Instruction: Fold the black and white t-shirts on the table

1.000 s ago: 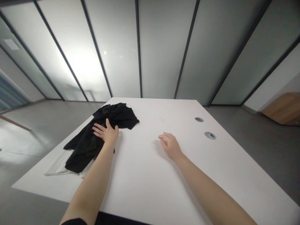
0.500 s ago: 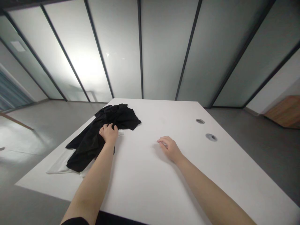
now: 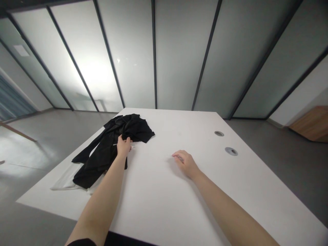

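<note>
At the far left, a white fabric sheet (image 3: 64, 181) pokes from under a crumpled black cloth garment (image 3: 102, 164) lying on the white rectangular desk (image 3: 164, 205). The left hand (image 3: 124, 147) grips the garment's upper edge, its fingers (image 3: 127, 139) pinched together on the cloth. Further right, the right hand (image 3: 186, 164) rests on the desk, fingers loosely curled, touching nothing else.

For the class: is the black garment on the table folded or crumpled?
Crumpled: the black garment lies in an uneven, bunched heap, with the left hand gripping its edge.
</note>
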Action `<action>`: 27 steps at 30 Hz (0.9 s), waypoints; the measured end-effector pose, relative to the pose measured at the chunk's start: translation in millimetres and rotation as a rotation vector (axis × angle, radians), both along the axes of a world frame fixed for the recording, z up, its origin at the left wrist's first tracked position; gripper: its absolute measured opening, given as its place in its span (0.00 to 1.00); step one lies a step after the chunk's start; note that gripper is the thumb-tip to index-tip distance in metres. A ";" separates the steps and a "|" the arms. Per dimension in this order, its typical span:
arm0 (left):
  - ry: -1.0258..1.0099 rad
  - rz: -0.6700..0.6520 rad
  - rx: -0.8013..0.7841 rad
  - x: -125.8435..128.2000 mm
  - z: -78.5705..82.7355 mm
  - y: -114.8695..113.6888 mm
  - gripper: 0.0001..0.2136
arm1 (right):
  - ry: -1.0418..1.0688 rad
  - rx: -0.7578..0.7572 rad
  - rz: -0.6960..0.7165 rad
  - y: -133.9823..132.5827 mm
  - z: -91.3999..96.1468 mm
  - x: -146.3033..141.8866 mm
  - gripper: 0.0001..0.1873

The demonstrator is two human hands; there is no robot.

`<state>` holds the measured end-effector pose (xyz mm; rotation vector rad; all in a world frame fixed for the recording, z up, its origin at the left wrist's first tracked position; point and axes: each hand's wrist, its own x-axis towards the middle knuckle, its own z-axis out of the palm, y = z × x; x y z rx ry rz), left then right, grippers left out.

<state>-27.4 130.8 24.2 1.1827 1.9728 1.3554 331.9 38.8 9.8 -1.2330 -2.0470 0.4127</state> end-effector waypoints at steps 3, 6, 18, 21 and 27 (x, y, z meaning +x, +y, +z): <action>-0.028 -0.014 0.021 3.3 2.0 -0.3 0.16 | 0.038 -0.020 0.007 -0.8 1.5 -0.7 0.17; 0.002 -0.069 0.050 14.3 4.9 -3.3 0.10 | 0.059 -0.029 0.015 -0.6 1.2 -1.0 0.17; 0.481 -0.613 0.025 79.9 4.7 -29.0 0.21 | 0.182 0.029 0.048 7.7 -11.6 2.5 0.11; 0.583 -0.461 0.222 77.3 16.6 -31.4 0.16 | 0.211 0.016 0.046 6.6 -9.5 2.4 0.11; 0.776 0.221 0.060 4.7 24.5 -21.9 0.33 | 0.390 -0.065 -0.052 6.0 -5.6 3.7 0.13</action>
